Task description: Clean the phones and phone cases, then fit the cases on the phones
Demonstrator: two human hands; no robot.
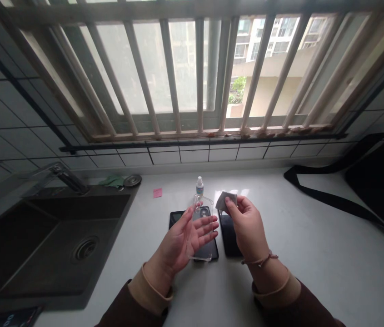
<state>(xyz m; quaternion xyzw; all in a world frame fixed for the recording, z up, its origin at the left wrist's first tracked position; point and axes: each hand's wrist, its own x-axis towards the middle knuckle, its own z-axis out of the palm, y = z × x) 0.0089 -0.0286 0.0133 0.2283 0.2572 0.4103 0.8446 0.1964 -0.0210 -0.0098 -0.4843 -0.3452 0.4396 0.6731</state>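
Observation:
A clear phone case point(208, 203) rests upright in my left hand point(181, 238), gripped along its edge with the thumb at the left side and the fingers behind it. Between the thumb and fingers of my right hand point(249, 222) is a folded grey cloth point(226, 200), held just right of the case without touching it. Below my left hand a dark phone point(212, 252) with a camera bump lies on the counter, beside or over another dark item point(176, 217) that is partly hidden. Under my right hand lies a second black phone point(229, 236), partly covered.
A small white dropper bottle point(199, 185) stands behind the phones on the white counter point(314, 254). A pink sticky note point(157, 193) lies to its left. The dark sink point(110, 231) with a faucet point(69, 177) is at left; a black bag point(379, 181) with a strap sits at right.

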